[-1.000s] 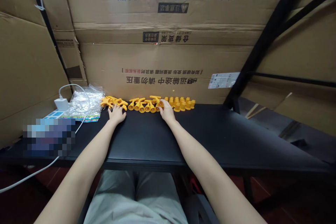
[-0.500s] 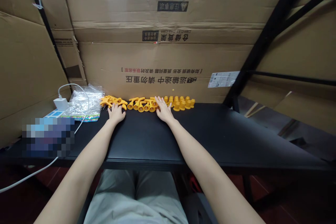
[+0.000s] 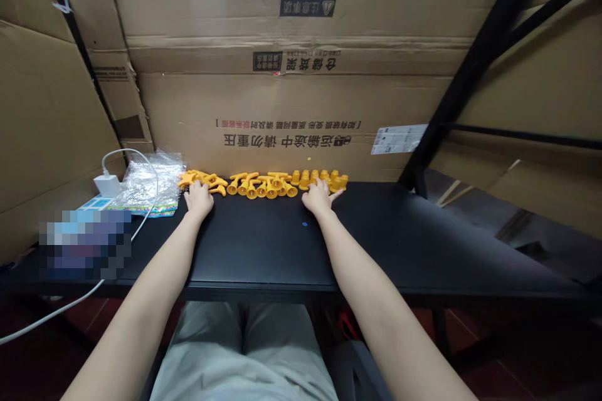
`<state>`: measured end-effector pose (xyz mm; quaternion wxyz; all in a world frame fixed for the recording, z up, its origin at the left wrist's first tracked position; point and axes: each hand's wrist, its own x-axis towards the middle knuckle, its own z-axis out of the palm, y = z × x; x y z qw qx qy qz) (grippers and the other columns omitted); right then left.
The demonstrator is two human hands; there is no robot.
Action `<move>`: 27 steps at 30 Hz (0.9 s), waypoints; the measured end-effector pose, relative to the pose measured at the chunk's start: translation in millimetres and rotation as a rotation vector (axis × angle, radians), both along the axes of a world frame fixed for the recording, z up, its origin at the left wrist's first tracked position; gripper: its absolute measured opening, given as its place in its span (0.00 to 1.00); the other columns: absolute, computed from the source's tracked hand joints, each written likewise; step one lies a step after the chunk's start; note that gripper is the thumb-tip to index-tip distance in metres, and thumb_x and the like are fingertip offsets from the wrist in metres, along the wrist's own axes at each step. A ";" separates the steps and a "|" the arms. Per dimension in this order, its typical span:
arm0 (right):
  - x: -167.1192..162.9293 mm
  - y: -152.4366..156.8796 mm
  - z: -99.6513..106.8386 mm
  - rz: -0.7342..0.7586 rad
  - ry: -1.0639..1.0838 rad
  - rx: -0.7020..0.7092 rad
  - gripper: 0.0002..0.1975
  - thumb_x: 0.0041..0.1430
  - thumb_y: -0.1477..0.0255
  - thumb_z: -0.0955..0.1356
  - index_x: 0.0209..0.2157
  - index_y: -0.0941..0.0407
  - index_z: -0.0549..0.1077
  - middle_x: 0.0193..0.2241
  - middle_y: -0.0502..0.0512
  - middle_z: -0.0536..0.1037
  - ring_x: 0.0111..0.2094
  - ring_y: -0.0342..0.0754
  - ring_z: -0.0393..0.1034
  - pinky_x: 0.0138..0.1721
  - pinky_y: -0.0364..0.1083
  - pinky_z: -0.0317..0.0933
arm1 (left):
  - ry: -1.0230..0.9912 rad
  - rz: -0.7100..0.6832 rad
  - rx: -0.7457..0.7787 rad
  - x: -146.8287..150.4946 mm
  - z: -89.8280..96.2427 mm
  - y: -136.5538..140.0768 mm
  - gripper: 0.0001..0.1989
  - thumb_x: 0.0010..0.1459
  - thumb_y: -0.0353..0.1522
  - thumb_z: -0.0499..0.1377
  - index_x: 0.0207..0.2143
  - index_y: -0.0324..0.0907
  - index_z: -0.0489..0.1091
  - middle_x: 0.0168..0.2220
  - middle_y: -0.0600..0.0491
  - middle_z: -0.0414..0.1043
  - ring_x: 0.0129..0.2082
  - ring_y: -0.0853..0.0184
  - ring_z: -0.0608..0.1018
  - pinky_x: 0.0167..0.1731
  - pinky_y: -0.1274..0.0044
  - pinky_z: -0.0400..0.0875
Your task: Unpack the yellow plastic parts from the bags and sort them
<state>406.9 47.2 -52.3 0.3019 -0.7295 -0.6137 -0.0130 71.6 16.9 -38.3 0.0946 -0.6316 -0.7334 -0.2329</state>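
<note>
- At frame centre, flat on the black table: left hand, palm down, fingers open, gripping nothing, fingertips touching the yellow parts.
- Right hand likewise spread and empty, shifted rightward since half a second ago, now at the row's right-end cups.
- Upper frame, behind: cardboard, print upside down, "请勿重压" legible.
</note>
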 end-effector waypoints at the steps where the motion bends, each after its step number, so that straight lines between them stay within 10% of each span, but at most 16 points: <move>1: -1.7 -0.9 1.4 0.003 -0.019 0.003 0.21 0.52 0.78 0.61 0.48 0.57 0.72 0.62 0.65 0.60 0.64 0.63 0.49 0.60 0.74 0.29 | -0.005 -0.002 0.005 -0.8 -0.7 1.1 0.17 0.56 0.29 0.50 0.45 0.44 0.72 0.50 0.41 0.66 0.52 0.50 0.68 0.48 0.58 0.66; 14: -7.2 -6.4 14.3 0.012 -0.081 0.031 0.21 0.55 0.80 0.59 0.50 0.60 0.67 0.51 0.70 0.68 0.51 0.62 0.65 0.50 0.59 0.59 | -0.367 -0.044 0.253 -13.3 -3.1 15.9 0.17 0.55 0.25 0.50 0.46 0.40 0.68 0.45 0.43 0.69 0.47 0.58 0.74 0.49 0.66 0.68; 27: -0.2 5.3 1.9 0.020 0.095 -0.024 0.24 0.53 0.77 0.67 0.53 0.63 0.64 0.50 0.71 0.72 0.52 0.59 0.68 0.52 0.54 0.61 | -0.570 -0.140 0.592 -9.3 19.3 5.6 0.10 0.58 0.28 0.50 0.41 0.41 0.67 0.41 0.47 0.71 0.41 0.65 0.74 0.47 0.71 0.68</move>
